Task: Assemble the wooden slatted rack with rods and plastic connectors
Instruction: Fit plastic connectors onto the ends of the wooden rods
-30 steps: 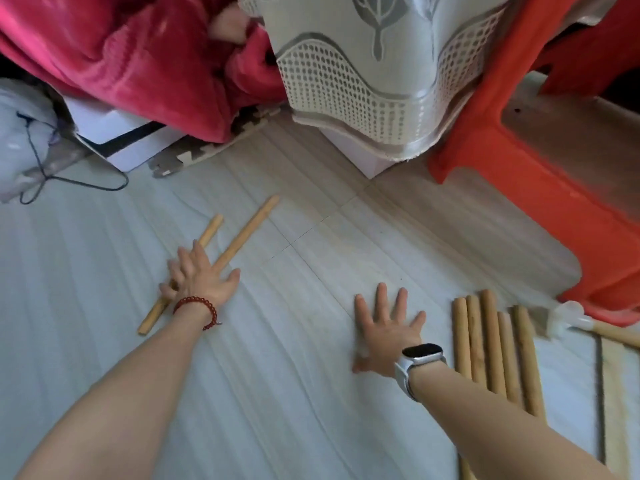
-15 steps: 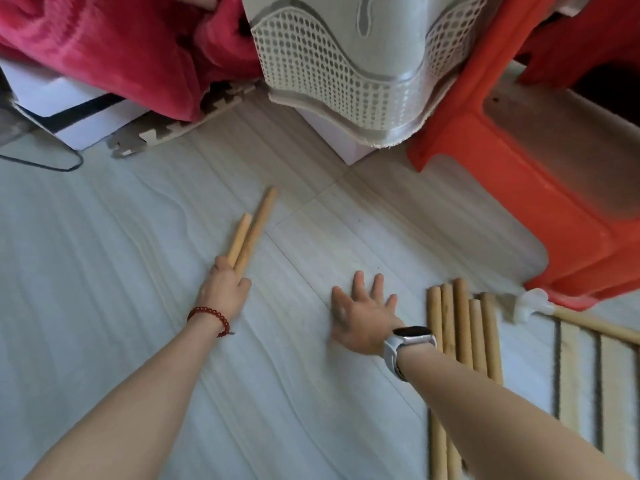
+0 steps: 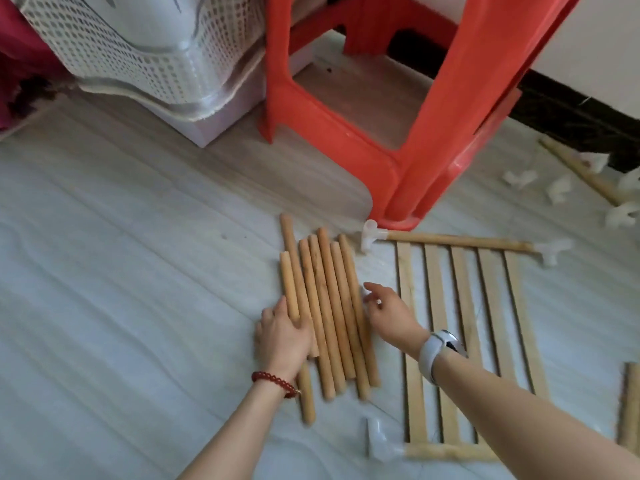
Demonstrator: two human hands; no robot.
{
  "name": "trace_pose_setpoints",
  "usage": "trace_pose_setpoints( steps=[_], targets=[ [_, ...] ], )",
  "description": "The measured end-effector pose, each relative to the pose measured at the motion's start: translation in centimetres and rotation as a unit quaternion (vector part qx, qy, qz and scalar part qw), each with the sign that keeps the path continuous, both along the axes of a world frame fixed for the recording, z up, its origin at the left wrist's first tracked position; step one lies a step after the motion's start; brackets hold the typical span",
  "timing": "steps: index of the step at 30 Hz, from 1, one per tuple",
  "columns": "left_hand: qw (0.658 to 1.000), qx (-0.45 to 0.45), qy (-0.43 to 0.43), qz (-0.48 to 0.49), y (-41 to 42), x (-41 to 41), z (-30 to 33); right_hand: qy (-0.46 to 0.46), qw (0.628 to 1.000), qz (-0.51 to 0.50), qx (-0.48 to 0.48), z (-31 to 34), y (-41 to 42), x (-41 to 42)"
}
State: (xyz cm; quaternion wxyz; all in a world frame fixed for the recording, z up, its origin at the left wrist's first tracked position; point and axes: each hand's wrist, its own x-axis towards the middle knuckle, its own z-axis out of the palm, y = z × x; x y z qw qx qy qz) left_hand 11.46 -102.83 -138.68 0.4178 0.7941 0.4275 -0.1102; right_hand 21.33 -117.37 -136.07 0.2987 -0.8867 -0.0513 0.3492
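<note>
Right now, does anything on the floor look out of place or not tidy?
Mostly tidy. The wooden rods lie side by side, but their ends are uneven; the leftmost two, under the left hand, stick out. Loose white connectors are scattered by the red stool, away from the slatted panel.

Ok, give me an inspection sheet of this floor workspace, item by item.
Surface: pale wood-grain floor, lit from the upper right.
Job's things: wooden rods lie side by side; slatted panel lies flat with a white corner connector on its far rod; loose connectors scattered at far right.
Clutter: nothing seen.
Hands: left hand rests on the leftmost rods; right hand hovers by the rightmost rod, fingers relaxed.
Cables: nothing seen.
Surroundings: red plastic stool; patterned cloth over a white box.
</note>
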Motion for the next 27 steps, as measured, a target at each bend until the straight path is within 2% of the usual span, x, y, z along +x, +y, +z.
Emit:
trace_pose_setpoints(
  steps=[2,6,9,13,21,27],
  targets=[
    [0.999,-0.022,-0.030,0.009,1.0,0.3,0.3,0.001,1.000,0.001,0.005,-0.1,-0.2,-0.3],
    [0.998,-0.005,-0.061,0.028,2.8,1.5,0.8,0.011,1.000,0.009,0.008,-0.4,-0.3,-0.7],
    [0.995,0.000,-0.086,-0.048,2.5,2.7,1.0,0.019,0.999,0.029,-0.001,-0.4,-0.6,-0.9],
    [0.976,0.101,-0.011,-0.193,1.6,3.4,0.8,0.014,0.998,0.064,-0.008,0.0,-1.4,-1.3],
    [0.938,0.205,-0.012,-0.279,-0.7,1.8,1.1,0.013,0.996,0.090,-0.018,0.4,-2.0,-2.0],
    [0.940,0.224,-0.029,-0.255,-1.3,0.9,1.1,0.008,0.996,0.090,-0.028,1.0,-2.1,-2.5]
  ],
)
